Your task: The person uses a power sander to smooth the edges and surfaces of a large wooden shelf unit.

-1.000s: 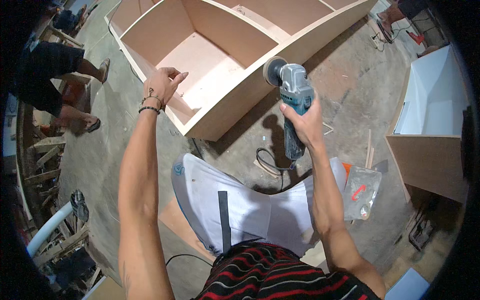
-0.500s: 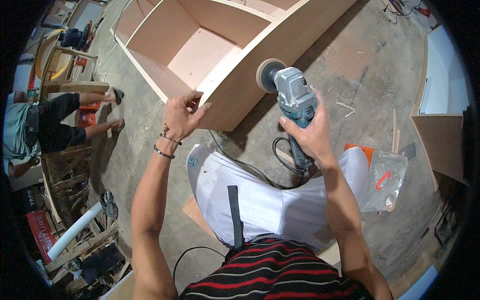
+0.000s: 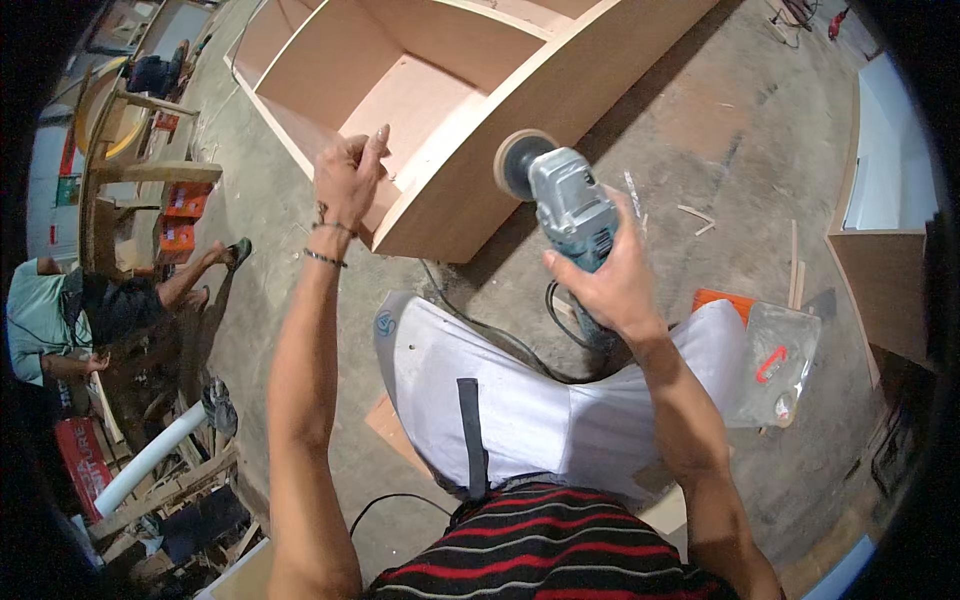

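My right hand [image 3: 620, 280] is wrapped round the body of an angle grinder [image 3: 575, 205], a grey and teal tool with a round sanding disc [image 3: 522, 165] at its head. The disc is close to the outer side of a curved wooden cabinet [image 3: 455, 205]; whether it touches cannot be made out. My left hand [image 3: 350, 180] hovers over the cabinet's near left corner, thumb raised apart from loosely bent fingers, with nothing seen in it. Behind the right hand, the grinder's rear end and cord [image 3: 555, 300] are partly hidden.
A black cable [image 3: 490, 335] runs over the concrete floor by my knees. Right of me lie a clear plastic case [image 3: 775, 365] and wood strips [image 3: 795, 265]. Another cabinet [image 3: 880, 275] stands far right. At left, another person [image 3: 50, 315] is beside stacked timber and scraps.
My left hand has lifted off the cabinet edge and moved up and slightly left. The grinder in my right hand has shifted left along the cabinet side. The other person has moved lower.
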`<state>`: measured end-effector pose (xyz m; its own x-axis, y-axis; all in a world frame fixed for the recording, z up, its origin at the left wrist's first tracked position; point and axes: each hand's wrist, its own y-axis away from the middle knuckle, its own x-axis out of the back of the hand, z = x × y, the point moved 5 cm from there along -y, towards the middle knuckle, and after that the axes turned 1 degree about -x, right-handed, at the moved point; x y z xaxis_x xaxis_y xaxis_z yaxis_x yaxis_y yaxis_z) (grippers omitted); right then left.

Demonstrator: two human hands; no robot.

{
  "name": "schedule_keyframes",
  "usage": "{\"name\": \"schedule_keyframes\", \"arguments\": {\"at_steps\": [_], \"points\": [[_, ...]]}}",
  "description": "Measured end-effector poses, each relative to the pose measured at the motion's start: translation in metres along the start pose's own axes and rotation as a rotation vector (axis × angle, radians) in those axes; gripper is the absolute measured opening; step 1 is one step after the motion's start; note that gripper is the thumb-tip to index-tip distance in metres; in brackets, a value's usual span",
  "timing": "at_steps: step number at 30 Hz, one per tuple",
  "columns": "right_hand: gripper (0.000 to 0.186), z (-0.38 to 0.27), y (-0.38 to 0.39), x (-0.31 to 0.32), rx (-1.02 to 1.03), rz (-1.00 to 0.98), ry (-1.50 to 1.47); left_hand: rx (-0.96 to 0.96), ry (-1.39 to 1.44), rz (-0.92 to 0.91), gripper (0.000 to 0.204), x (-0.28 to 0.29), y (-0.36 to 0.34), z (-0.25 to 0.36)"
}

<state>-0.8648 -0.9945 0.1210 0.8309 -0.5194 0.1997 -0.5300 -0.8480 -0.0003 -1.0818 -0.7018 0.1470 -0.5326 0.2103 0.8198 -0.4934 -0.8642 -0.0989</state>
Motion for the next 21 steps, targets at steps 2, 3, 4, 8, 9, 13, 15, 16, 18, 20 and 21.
{"name": "schedule_keyframes", "arguments": {"at_steps": [2,3,4,8,9,13,15,16,18,20,21], "points": [[0.085,-0.005,0.006,-0.021,0.04,-0.077,0.009,0.017,-0.192,-0.01,0.059,0.012,-0.022,-0.028],[0.087,-0.007,0.01,-0.032,0.05,-0.12,0.062,0.021,-0.204,-0.002,0.059,0.014,-0.028,-0.039],[0.087,-0.007,0.012,-0.04,0.053,-0.13,0.061,-0.001,-0.261,-0.057,0.061,0.009,-0.03,-0.041],[0.088,-0.011,0.02,-0.072,0.066,-0.261,0.089,0.082,-0.341,-0.202,0.066,-0.004,-0.025,-0.039],[0.088,-0.013,0.02,-0.078,0.119,-0.262,0.11,0.143,-0.349,-0.233,0.061,-0.005,-0.025,-0.041],[0.09,-0.018,0.022,-0.096,0.18,-0.333,0.183,0.143,-0.344,-0.194,0.061,0.0,-0.027,-0.047],[0.092,-0.024,0.022,-0.102,0.196,-0.376,0.208,0.119,-0.376,-0.198,0.061,0.0,-0.03,-0.048],[0.092,-0.023,0.022,-0.104,0.195,-0.375,0.216,0.117,-0.368,-0.199,0.061,-0.001,-0.03,-0.05],[0.092,-0.021,0.022,-0.103,0.241,-0.328,0.217,0.106,-0.35,-0.181,0.061,-0.002,-0.031,-0.05],[0.091,-0.015,0.02,-0.099,0.212,-0.328,0.22,0.11,-0.351,-0.194,0.06,-0.007,-0.029,-0.048],[0.091,-0.012,0.018,-0.097,0.204,-0.321,0.216,0.095,-0.351,-0.191,0.06,-0.007,-0.028,-0.048]]}}
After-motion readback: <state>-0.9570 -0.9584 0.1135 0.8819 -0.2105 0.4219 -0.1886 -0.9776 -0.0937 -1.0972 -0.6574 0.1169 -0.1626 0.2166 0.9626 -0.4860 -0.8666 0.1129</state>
